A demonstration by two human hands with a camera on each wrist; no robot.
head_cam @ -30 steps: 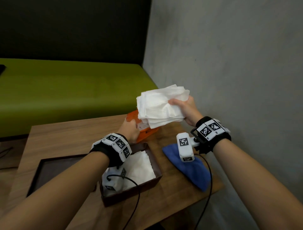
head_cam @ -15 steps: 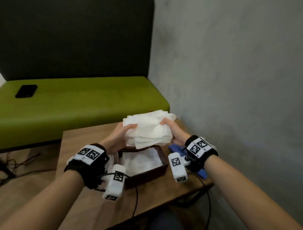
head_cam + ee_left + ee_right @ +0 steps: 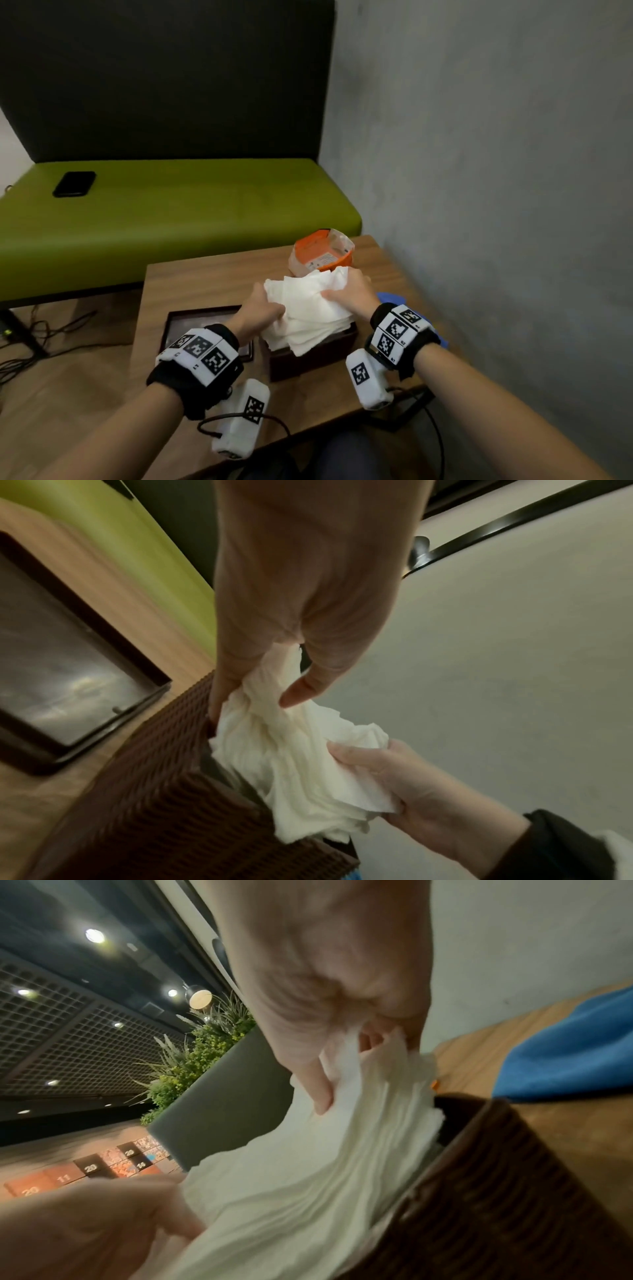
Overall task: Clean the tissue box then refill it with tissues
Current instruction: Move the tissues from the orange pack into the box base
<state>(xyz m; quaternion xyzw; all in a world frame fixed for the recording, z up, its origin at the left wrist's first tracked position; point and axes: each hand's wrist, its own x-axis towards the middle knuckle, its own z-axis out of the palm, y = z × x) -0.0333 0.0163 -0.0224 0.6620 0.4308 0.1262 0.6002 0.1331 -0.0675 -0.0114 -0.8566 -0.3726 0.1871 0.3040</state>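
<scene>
A thick stack of white tissues (image 3: 310, 310) sits partly inside the dark brown woven tissue box (image 3: 308, 356) on the wooden table, its top sticking out above the rim. My left hand (image 3: 262, 310) grips the stack's left end and my right hand (image 3: 349, 291) grips its right end. In the left wrist view the thumb and fingers pinch the tissues (image 3: 291, 737) at the box (image 3: 164, 804) edge. The right wrist view shows fingers curled into the tissues (image 3: 308, 1164) above the box (image 3: 479, 1191).
The box's dark lid (image 3: 191, 325) lies to the left on the table (image 3: 205, 277). An orange tissue wrapper (image 3: 322, 253) stands behind the box; a blue cloth (image 3: 387, 296) lies at the right. A green bench (image 3: 171, 219) with a black phone (image 3: 73, 184) stands behind; a grey wall (image 3: 496, 171) rises at right.
My right hand brought the stack down from above the table, my left hand took hold of its other end, and together they lowered it into the box.
</scene>
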